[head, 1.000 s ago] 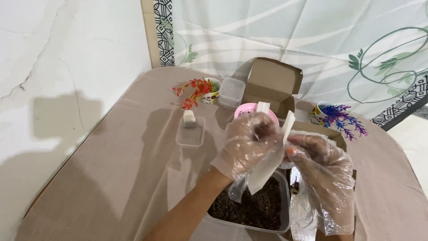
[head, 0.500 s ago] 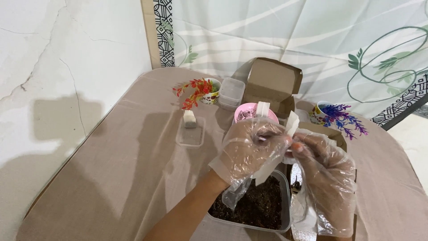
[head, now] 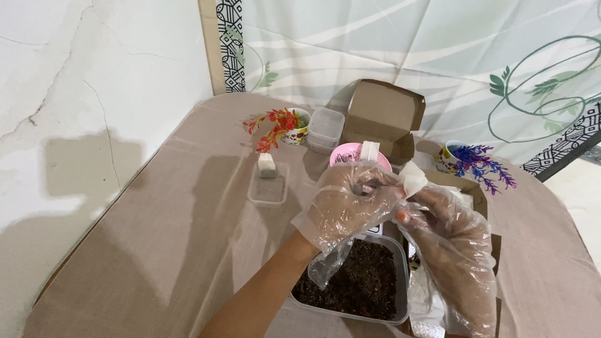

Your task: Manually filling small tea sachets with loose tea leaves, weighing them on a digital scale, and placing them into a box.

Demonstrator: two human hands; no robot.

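Both my hands wear loose clear plastic gloves. My left hand (head: 347, 203) is curled in front of my right hand (head: 447, 235), and together they pinch a small white piece (head: 413, 177) held above a clear plastic tub of dark soil (head: 360, 281). Which hand carries the piece mostly I cannot tell; both touch it. A pink cup (head: 354, 156) with a white tab stands just behind my hands.
A small cup with red flowers (head: 282, 125), a stack of clear tubs (head: 325, 128) and an open cardboard box (head: 382, 116) stand at the back. A clear lid with a white cube (head: 268, 181) lies left. A cup with purple flowers (head: 472, 163) is right. Wall at left.
The long white strip seen between my hands a second ago has shrunk to a small folded piece near my fingertips. My hands have drawn closer together.
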